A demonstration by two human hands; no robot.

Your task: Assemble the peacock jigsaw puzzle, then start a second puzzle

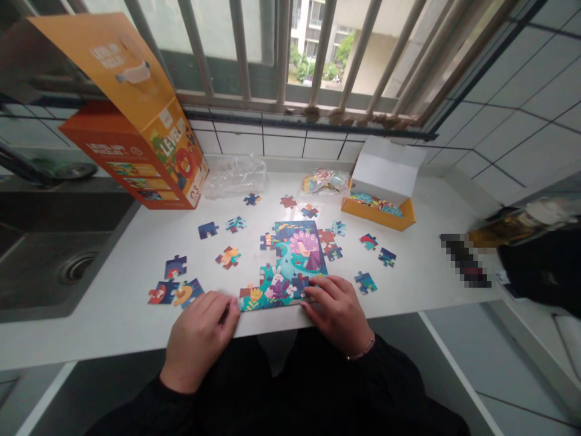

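Observation:
A partly joined jigsaw puzzle (281, 260), with a purple peacock and a white rabbit, lies flat near the counter's front edge. My left hand (202, 330) is closed, thumb and forefinger together at the puzzle's lower left corner. At its lower right, my right hand (338, 312) has its fingertips on a dark blue puzzle piece (299, 286), which sits over the joined part; whether it is fully seated I cannot tell. Loose pieces surround the puzzle, among them an orange-yellow piece (228, 257), a blue-green piece (365, 282) and a joined cluster (176, 293) at left.
An orange puzzle box (167, 151) stands open at back left, beside crumpled clear plastic (236, 175). Behind the puzzle are a bag of pieces (324, 181) and a small open box (381, 212) holding pieces. A sink (68, 254) borders the left; a bottle (512, 227) lies right.

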